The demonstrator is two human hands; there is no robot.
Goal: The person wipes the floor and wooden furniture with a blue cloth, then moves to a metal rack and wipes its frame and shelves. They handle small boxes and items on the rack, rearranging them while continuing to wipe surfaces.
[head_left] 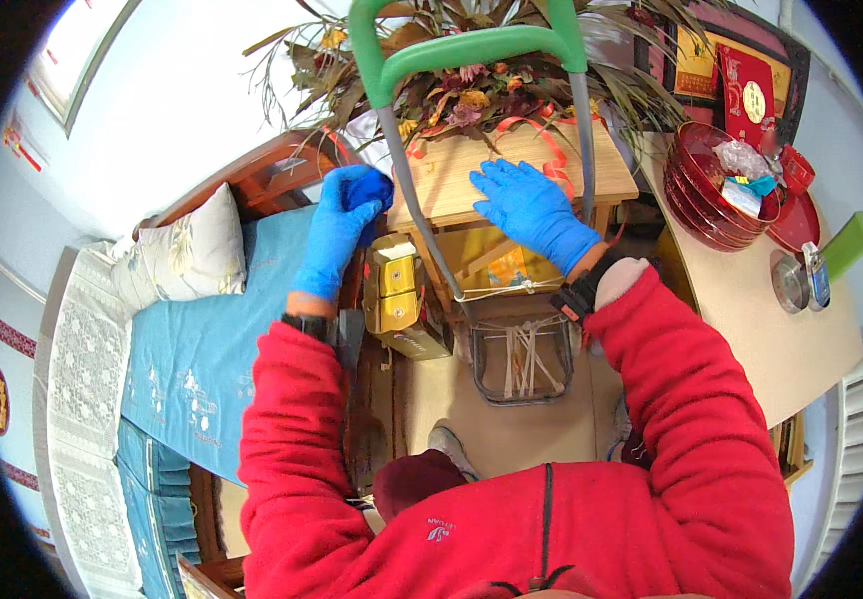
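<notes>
My left hand [331,235], in a blue glove, is closed around a bunched dark blue cloth [371,192] at the left edge of a small wooden table [446,185]. Also gloved in blue, my right hand [536,215] reaches over the table's front with its fingers stretched out and apart, holding nothing. Between my hands stands a folding hand cart with a green handle [481,50] and grey poles. Its low base frame [521,394], wound with pale cords, rests near my feet. Dried flowers and long leaves [466,100] spread across the table's back, with red ribbon beside them.
Yellow boxes in a carton [401,295] stand below my left hand. On the left is a wooden bench with a blue cover [202,349] and a pale cushion [192,250]. A desk [751,339] at right bears stacked red bowls [696,200] and a glass ashtray [789,283].
</notes>
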